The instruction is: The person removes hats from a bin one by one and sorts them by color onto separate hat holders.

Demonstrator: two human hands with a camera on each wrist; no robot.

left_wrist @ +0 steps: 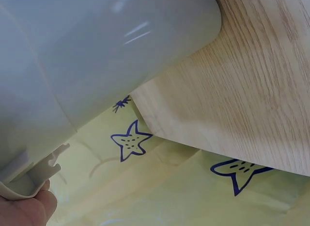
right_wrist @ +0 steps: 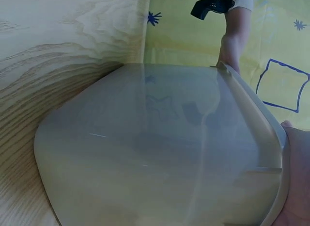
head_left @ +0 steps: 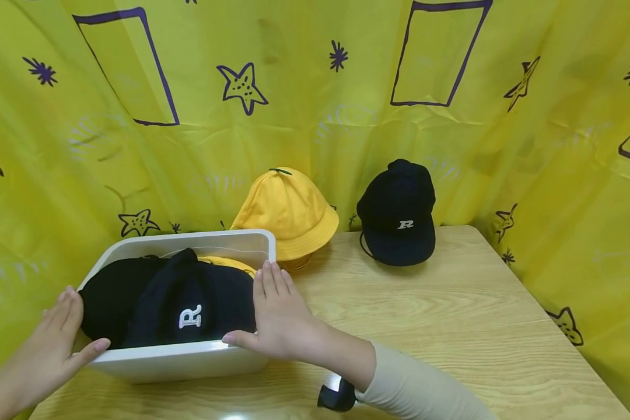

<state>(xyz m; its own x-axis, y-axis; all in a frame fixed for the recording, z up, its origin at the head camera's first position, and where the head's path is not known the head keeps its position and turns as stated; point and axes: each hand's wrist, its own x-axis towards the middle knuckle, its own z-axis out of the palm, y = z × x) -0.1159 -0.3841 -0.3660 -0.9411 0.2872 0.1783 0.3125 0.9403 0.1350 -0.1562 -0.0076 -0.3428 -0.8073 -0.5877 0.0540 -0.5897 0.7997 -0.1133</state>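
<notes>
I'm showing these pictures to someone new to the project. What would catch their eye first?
Probably the white bin at the table's front left, packed with a black cap bearing a white R, with the left hand and right hand flat against its ends. Behind stand a yellow bucket hat and another black cap against the yellow star-printed cloth.

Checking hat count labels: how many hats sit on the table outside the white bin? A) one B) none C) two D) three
C: outside the white bin, a yellow bucket hat and a black cap with an R sit on the wooden table by the backdrop; the other hats lie inside the bin.
</notes>
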